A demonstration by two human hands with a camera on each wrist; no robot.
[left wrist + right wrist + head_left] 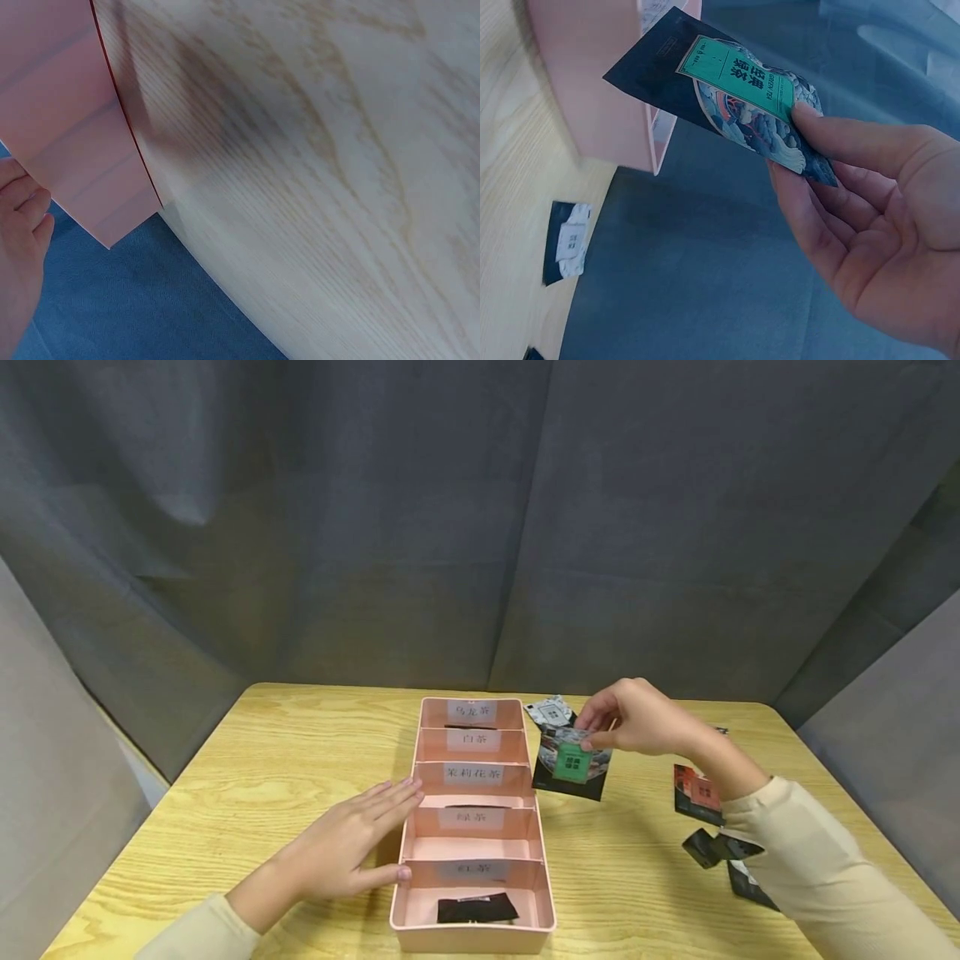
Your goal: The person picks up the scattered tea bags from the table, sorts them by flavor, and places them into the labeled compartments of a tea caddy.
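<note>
My right hand pinches a black tea bag sachet with a green label between thumb and fingers, just right of the pink divided box. In the right wrist view the sachet shows "GREEN TEA" on its label, the thumb lying on its face. With fingers extended, my left hand rests its fingertips and thumb at the box's left rim. The box has several compartments with white paper labels in Chinese characters. A dark sachet lies in the nearest compartment, and dark edges show in two others.
A sachet with a white label lies on the table beside the box's far right corner. Farther right are a red-labelled sachet and several dark packets, partly behind my right forearm. A grey curtain hangs behind the table.
</note>
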